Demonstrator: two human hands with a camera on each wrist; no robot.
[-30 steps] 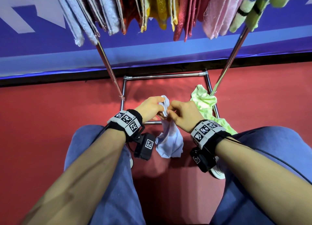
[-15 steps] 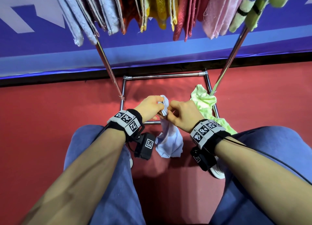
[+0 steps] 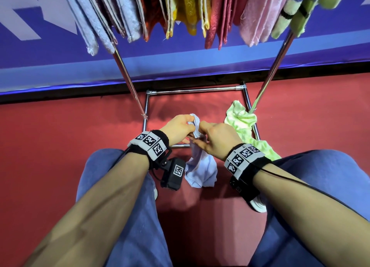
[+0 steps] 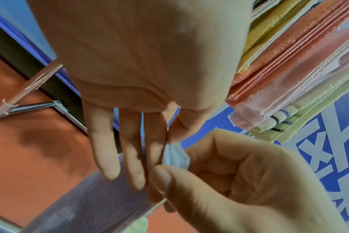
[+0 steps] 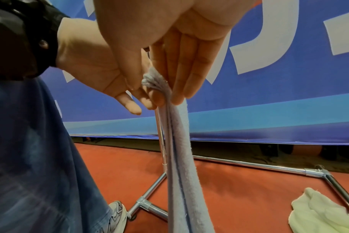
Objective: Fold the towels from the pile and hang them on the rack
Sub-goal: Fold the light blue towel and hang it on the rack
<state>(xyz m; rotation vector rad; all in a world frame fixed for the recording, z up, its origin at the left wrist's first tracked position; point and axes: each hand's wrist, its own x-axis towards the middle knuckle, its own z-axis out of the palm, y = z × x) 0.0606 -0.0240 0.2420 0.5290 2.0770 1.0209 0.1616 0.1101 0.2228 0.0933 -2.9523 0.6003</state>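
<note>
Pale blue towel (image 3: 201, 172) hanging bunched over red floor (image 3: 60, 146), top edge pinched by left hand (image 3: 178, 129) and right hand (image 3: 217, 139) close together, green towel (image 3: 240, 122) crumpled on floor inside rack (image 3: 196, 90) base, folded towels (image 3: 180, 10) hung above.

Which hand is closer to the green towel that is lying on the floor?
Right. The right hand is just beside the green towel, above it, pinching the blue towel. The left hand holds the same blue towel, farther away.
</note>
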